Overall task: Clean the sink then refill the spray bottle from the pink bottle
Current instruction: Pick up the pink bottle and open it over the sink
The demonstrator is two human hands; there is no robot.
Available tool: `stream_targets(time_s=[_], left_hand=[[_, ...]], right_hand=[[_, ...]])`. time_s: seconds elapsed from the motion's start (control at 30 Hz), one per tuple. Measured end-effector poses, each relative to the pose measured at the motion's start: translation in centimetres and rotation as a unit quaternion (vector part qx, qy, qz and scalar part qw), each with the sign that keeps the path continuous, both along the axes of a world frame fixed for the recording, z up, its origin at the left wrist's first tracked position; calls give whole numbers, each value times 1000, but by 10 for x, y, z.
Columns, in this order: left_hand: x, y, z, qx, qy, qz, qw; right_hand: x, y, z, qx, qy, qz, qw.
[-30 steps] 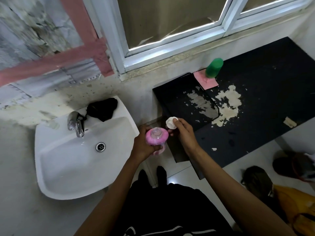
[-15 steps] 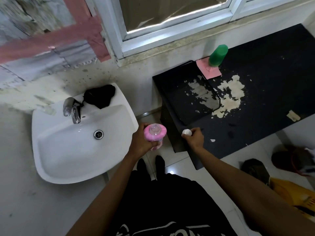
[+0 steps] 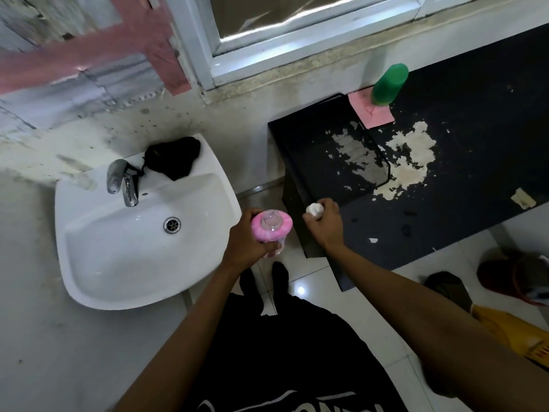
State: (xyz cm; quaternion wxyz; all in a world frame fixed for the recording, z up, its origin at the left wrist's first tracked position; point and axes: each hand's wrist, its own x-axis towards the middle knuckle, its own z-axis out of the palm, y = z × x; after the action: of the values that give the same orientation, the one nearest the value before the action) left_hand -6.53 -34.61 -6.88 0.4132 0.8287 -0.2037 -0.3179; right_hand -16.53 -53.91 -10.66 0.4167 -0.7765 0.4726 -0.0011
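- Your left hand (image 3: 248,243) wraps its fingers round the pink plastic bottle (image 3: 271,226) at the centre of the frame, just right of the white ceramic sink (image 3: 98,263). You hold it upright, probably so nothing spills now that its neck is open.
- Your right hand (image 3: 322,223) is curled round a small white cap (image 3: 314,209), pinching it at the near left corner of the black, peeling worktop (image 3: 475,173). It looks like you are setting the cap down there to free that hand for the pour.
- The green plastic bottle (image 3: 389,84) stands upright at the upper right of the frame, on a pink square cloth (image 3: 371,114) near the window sill, well apart from both hands. This may be the spray bottle you have to refill, but no spray head shows from here, so you cannot be sure.
- The sink basin at left of the frame looks wiped and dry, with a black cloth (image 3: 173,157) bunched on its back rim beside the metal tap (image 3: 123,182). Judging by that, the cleaning step is done and the refill is next.
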Motion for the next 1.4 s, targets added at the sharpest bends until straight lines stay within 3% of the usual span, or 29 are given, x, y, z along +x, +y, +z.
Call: stream_targets(time_s=[0.4,0.63,1.0,1.4], left_hand=[[29,60,44,-89,-57,174,979],[46,108,47,-86,-56,232,967],[87,171,39,-46,-31,236,970],[121,171,26,-42,-20,202,978]], right_hand=[[83,43,23,-18,-48,149,988],[116,79,30,-13,-91,196,976],[178,133,35,-16,-75,189,979],[254,129,33,-37,-51,188,980]])
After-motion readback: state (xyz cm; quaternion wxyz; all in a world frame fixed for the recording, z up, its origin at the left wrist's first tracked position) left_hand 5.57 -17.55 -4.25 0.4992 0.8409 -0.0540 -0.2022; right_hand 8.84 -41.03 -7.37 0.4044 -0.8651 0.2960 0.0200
